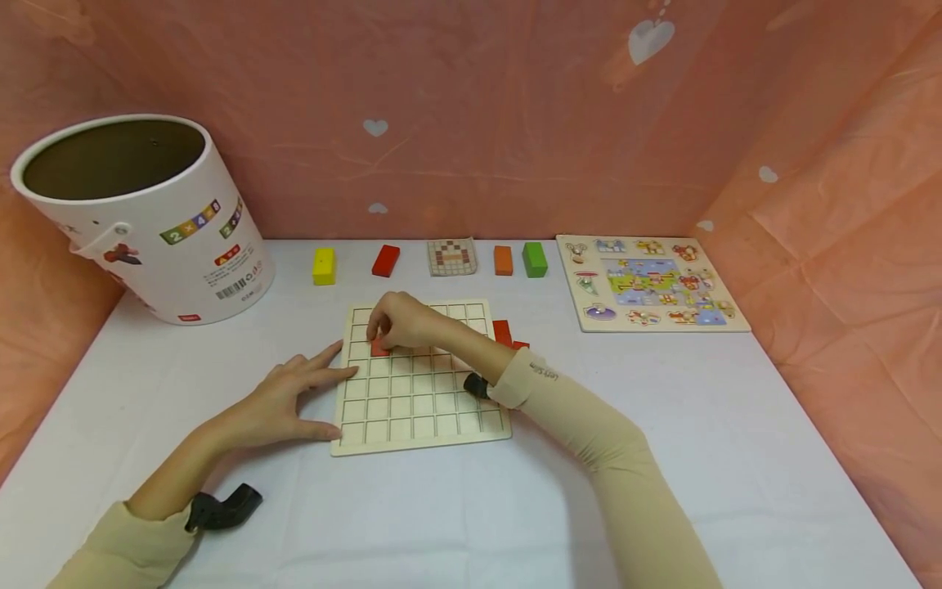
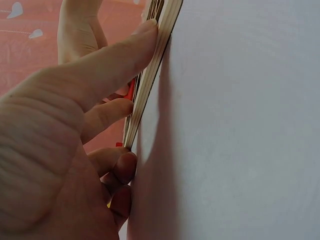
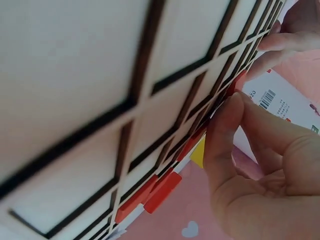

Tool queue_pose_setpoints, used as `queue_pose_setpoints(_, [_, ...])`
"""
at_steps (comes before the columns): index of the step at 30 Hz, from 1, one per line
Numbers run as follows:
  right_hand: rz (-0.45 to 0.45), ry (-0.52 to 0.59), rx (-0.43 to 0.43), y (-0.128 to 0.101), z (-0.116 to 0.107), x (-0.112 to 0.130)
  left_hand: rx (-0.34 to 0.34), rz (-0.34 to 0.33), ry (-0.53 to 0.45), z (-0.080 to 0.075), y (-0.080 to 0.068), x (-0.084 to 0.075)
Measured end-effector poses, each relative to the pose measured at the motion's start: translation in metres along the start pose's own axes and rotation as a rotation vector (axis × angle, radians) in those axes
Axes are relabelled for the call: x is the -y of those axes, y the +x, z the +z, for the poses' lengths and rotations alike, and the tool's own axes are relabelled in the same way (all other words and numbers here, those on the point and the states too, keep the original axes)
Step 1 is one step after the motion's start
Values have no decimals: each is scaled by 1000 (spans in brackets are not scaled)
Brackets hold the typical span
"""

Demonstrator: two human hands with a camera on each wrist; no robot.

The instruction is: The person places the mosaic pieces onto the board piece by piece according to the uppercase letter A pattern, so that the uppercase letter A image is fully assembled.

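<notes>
A pale wooden grid board (image 1: 412, 409) lies on the white table in front of the person. My right hand (image 1: 405, 319) reaches over its upper left part, thumb and fingers pinching a small red tile (image 1: 380, 349) at a grid square. In the right wrist view the same red tile (image 3: 237, 83) shows just past the fingertips, close over the board. Along the board's left edge rests my left hand (image 1: 283, 401), its fingers spread and thumb touching the lower corner. Seen from the left wrist, the left hand (image 2: 55, 120) touches the board's side edge (image 2: 155, 65). Part of the grid is hidden under the right forearm.
Two red pieces (image 1: 502, 330) lie beside the board's right edge. Behind it sit a yellow block (image 1: 324, 267), a red block (image 1: 386, 261), a pattern card (image 1: 452, 257), an orange block (image 1: 503, 261) and a green block (image 1: 535, 260). A large white bucket (image 1: 169, 245) and a picture puzzle (image 1: 589, 286) flank them.
</notes>
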State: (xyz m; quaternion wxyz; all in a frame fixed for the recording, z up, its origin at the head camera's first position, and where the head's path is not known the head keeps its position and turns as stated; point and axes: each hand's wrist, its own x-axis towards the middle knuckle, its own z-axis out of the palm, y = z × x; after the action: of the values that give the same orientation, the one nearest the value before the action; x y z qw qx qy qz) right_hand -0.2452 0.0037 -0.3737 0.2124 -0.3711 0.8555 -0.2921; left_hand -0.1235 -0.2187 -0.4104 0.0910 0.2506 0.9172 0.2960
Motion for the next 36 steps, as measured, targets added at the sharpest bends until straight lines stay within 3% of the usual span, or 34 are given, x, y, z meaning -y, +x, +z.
queue_pose_setpoints(6, [8, -52, -37, -4, 0, 4, 5, -2, -7, 0, 1, 0])
queue_pose_setpoints(10, [6, -34, -57, -14, -12, -3, 4, 4, -11, 1, 1, 2])
queue_pose_setpoints(14, [28, 44, -102, -36, -38, -26, 5, 4, -8, 2, 2, 2])
queue_pose_setpoints(22, [194, 133, -166, -91, -77, -86, -1, -11, -2, 1, 1, 1])
queue_pose_setpoints(28, [215, 181, -124, -114, -82, -107, -5, -10, 2, 2, 1, 1])
queue_pose_setpoints(36, [224, 166, -108, -118, -77, -112, -1, -22, -3, 2, 0, 1])
